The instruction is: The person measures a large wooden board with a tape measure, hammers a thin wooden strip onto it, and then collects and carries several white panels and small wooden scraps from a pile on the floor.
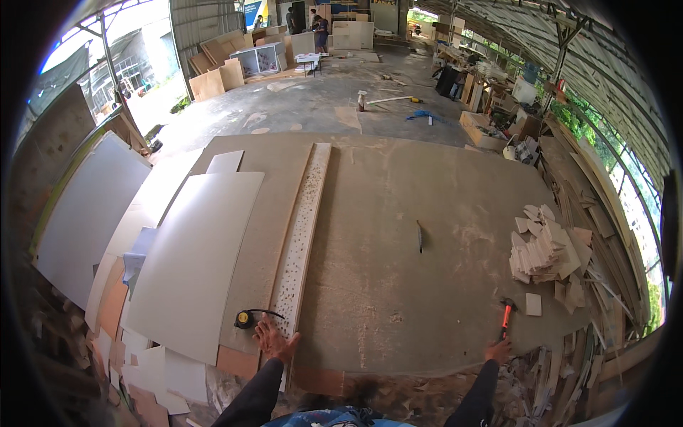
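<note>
Speckled strip point(302, 228) is touched by the left hand point(276, 341), fingers spread; red-handled hammer point(506, 322) is gripped by the right hand's point(499, 349) fingers.

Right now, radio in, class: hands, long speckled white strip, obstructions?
Left hand spread over long speckled white strip, near end. Right hand gripping red-handled hammer. Strip lying on wide brown board. Possible obstacle: round black-yellow tape measure beside left hand.

Red-and-black hammer point(506, 322) (pale strip point(302, 228) dark-spotted)
</note>
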The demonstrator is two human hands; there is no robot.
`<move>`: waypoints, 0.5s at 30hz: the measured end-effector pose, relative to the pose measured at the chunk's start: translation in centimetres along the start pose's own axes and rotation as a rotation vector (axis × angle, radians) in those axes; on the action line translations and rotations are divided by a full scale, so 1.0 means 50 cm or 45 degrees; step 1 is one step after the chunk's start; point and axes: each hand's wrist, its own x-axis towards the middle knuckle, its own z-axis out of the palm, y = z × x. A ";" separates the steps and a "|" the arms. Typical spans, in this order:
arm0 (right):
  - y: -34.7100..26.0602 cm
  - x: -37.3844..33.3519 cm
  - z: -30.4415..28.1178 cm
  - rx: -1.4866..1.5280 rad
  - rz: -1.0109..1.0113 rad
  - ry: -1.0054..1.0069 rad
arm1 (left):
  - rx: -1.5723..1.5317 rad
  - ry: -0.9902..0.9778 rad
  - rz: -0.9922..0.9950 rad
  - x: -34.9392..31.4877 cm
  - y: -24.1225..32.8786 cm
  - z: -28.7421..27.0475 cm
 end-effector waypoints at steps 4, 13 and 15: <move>0.028 0.072 0.087 0.025 -0.115 -0.018 | 0.059 0.040 0.012 -0.004 -0.010 -0.014; -0.039 0.033 0.123 2.157 0.282 -0.629 | 0.017 0.123 0.143 0.001 0.007 -0.002; -0.139 -0.150 0.029 2.362 0.298 -0.670 | 0.055 0.152 0.138 0.002 -0.026 -0.001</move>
